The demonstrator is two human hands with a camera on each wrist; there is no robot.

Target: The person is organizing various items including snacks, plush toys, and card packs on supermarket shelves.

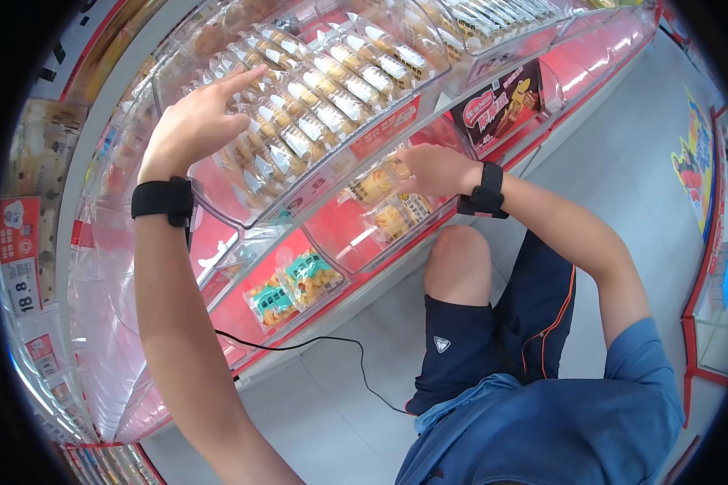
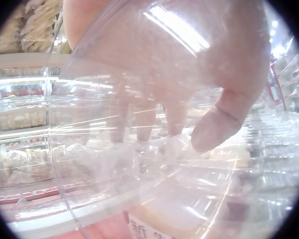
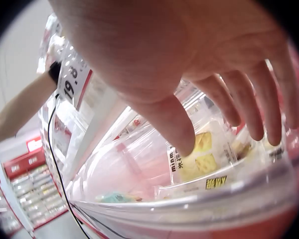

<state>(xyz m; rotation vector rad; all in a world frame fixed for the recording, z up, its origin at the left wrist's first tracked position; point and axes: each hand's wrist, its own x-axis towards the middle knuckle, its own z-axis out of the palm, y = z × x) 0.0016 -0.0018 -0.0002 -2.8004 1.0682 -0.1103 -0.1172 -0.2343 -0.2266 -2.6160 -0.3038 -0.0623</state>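
While the left hand (image 1: 196, 123) reaches over the left end of the upper packs (image 1: 319, 113), at ten o'clock in the head view, its fingers are extended, the thumb apart, the grip wide. Nothing shows between them; whether the fingertips press a wrapper, I cannot tell. These packs stand in rows in a clear bin (image 1: 251, 225), between eleven and twelve o'clock.

The right hand (image 1: 441, 170), between one and two o'clock, hangs over the lower packs (image 1: 390, 218), which lie near one o'clock. Its grip is also wide, thumb well apart from the fingers, with no pack held; contact is unclear.

Two bags (image 1: 311, 277) lie at eight o'clock, a dark box (image 1: 497, 109) between one and two, a cable (image 1: 332, 338) at seven and a price tag (image 1: 23, 291) at nine.
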